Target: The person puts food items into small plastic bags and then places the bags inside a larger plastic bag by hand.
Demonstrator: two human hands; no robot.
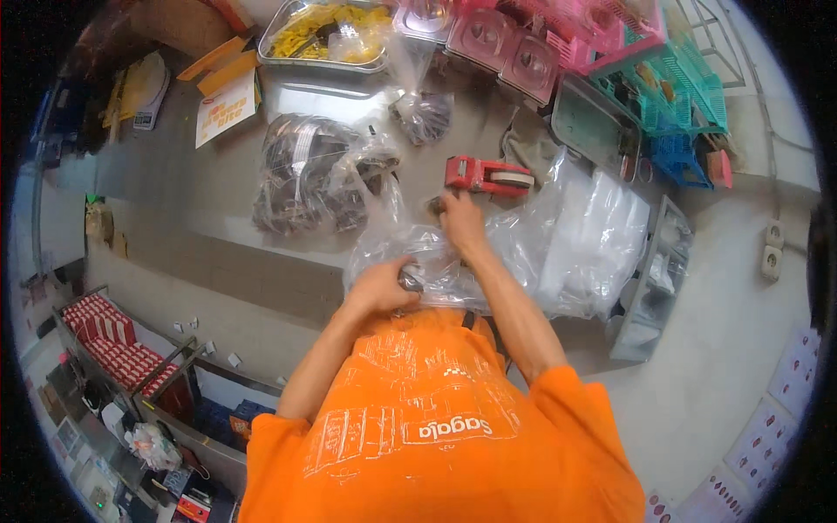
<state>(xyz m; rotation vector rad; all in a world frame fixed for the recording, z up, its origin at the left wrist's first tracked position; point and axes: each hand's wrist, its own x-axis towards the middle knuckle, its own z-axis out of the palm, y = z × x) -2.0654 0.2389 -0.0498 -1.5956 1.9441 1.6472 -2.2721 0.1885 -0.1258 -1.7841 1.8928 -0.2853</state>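
My left hand point(386, 287) is at the near edge of the metal table, its fingers curled against a small dark item point(410, 280) over clear plastic bags point(510, 235). Farther forward, my right hand point(461, 219) reaches across the plastic, with its fingertips at another small dark item point(435, 206). Whether either hand grips its item cannot be made out. Just beyond the right fingers lies a red tape dispenser point(487, 176). Large clear bags with dark contents point(307, 173) sit ahead and to the left. A knotted clear bag of dark pieces point(424, 118) lies farther back.
A metal tray of yellow packets point(327, 33) stands at the back. Pink-tinted lidded containers point(529, 65), an empty metal tray point(596, 127) and green plastic baskets point(686, 85) stand back right. A grey divided rack point(654, 281) is at the table's right end. A printed card box point(229, 108) stands back left.
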